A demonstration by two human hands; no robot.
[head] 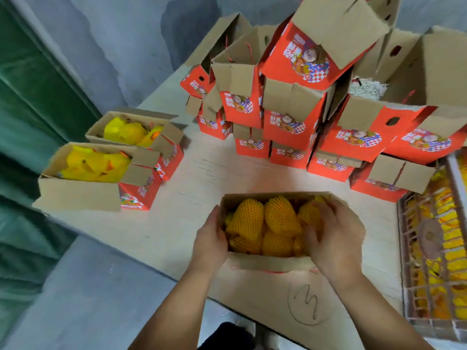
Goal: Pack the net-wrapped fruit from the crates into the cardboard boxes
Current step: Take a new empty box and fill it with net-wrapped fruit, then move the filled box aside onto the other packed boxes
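Note:
An open cardboard box [265, 262] stands at the table's near edge, filled with several orange net-wrapped fruit [249, 219]. My left hand [211, 242] grips the box's left wall, fingers curled over the rim. My right hand [333, 237] reaches into the right end of the box, fingers curled over a net-wrapped fruit [309, 213] there. A brown crate [404, 251] at the right holds many more net-wrapped fruit [444, 223].
Two filled open boxes [83, 190] [166, 145] stand at the table's left. A stack of empty red boxes [295, 127] fills the back and right. A big flap with a drawn circle [307, 305] hangs toward me. The floor lies left of the table.

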